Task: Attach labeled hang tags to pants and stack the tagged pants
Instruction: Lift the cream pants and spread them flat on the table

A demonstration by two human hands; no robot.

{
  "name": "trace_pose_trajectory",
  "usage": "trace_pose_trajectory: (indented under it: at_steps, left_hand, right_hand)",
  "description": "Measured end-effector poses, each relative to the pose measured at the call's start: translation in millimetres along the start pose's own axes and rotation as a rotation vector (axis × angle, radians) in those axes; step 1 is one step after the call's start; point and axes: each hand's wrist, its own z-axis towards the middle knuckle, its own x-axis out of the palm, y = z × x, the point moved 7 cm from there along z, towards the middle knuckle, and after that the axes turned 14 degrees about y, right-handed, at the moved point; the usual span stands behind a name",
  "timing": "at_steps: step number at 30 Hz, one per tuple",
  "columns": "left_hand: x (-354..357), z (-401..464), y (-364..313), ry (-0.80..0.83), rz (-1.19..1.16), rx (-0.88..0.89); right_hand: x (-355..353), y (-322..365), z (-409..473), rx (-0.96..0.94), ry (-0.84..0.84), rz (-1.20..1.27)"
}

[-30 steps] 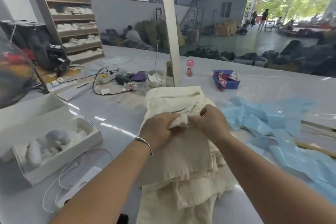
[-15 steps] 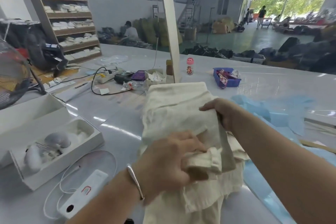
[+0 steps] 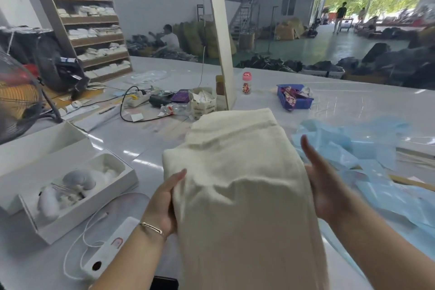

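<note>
Left hand: the left hand [image 3: 162, 200] lies flat against the left edge of the cream pants [image 3: 237, 186], fingers straight, thumb over the cloth; a thin bracelet [image 3: 152, 228] sits on its wrist.
Right hand: the right hand [image 3: 326, 186] is released, palm turned inward and fingers straight, touching the right edge of the pants.
Pants: a folded cream bundle between the two hands, reaching from the bottom of the view away to well beyond the fingertips, on the white worktop [image 3: 341, 106]; no hang tag shows on the visible face.
Left of the left hand, near: a white device [image 3: 107, 249] with a coiled white cord lies just beside the wrist.
Left of the left hand, farther: an open white box [image 3: 70, 186] holds soft white and grey lumps; what they are cannot be told.
Right of the right hand: crumpled light blue sheets [image 3: 367, 148] spread over the worktop, just beside the pants.
Beyond the hands, left: a power strip [image 3: 137, 97] with a black cable, a purple pouch [image 3: 180, 96] and a small printed carton [image 3: 203, 102] lie in a clutter.
Beyond the hands, centre: a pale post [image 3: 220, 30] rises from the worktop, with a small pink-capped bottle [image 3: 246, 83] just to its right.
Beyond the hands, right: a blue basket [image 3: 295, 100] holds scraps of cloth.
Far left: wooden shelves [image 3: 89, 23] carry stacked white items.
</note>
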Motion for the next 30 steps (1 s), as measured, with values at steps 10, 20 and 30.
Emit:
trace_pose_trajectory:
  at_steps: [10, 20, 30]
  left_hand:
    - [-4, -45, -58, -0.011, 0.026, 0.377]
    - [88, -94, -70, 0.089, 0.346, 0.133]
    - [289, -221, -66, 0.008, 0.847, 0.763]
  right_hand:
    - [7, 6, -35, -0.100, 0.194, 0.058]
    - [28, 50, -85, -0.159, -0.057, -0.294]
    - [56, 137, -283, -0.565, -0.047, -0.395]
